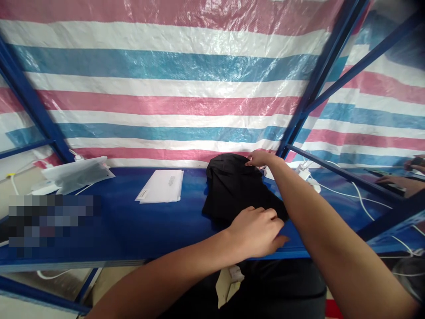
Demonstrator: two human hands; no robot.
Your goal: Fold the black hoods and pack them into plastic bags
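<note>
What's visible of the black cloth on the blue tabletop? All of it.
The black cloth looks like plain, matte, soft fabric. It lies on the blue tabletop, right of the white papers, bunched and folded at its far end, flatter toward the near edge. The right hand touches its far right edge; the left hand overlaps its near right part, hiding some.

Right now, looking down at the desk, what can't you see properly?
All in the head view:
- The desk under the black cloth: hidden by the cloth.
- The left hand's fingertips: mostly hidden by the hand's own back, so I can't tell its grip.
- Words on the papers: too small.
- Things behind the blocky patch: blurred out.
- Another person's arm: cut off by the right edge.
</note>
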